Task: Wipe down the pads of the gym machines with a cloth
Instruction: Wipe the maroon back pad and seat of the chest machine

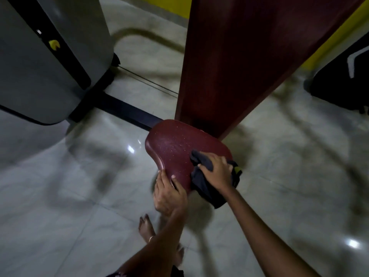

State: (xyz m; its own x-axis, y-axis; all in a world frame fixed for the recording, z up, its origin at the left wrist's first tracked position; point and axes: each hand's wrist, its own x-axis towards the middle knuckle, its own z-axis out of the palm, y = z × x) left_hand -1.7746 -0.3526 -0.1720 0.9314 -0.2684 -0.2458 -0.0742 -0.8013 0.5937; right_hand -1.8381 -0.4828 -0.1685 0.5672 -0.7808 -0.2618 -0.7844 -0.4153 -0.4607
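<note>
The shiny tiled floor (60, 196) filled most of the view. A big grey machine cover (46, 62) stood at the far left, with a black frame bar (123, 112) running along the floor from it toward the middle. A tall dark red back pad (239, 56) rose up in the middle and leaned toward the far right.

Just in front of the back pad sat the red seat pad (173, 148), and small pale specks showed on its top. The dark cloth (203, 182) lay on the near right part of the seat pad, and some of it hung down over the near edge.

The right hand (215, 168) pressed down on the cloth, with its fingers (205, 166) spread and bent a little over the bunched cloth. The left hand (169, 190) held the near left edge of the seat pad, with its fingers curled round the edge and its thumb lying on top. A bare foot (146, 228) stood on the floor just below the left hand.

It looked like the seat pad was being wiped, and only the near right part was under the cloth. The next move would likely need the right hand to push the cloth to the far left over the speckled part, while the left hand kept the seat steady. The tall back pad likely needed a wipe too.
</note>
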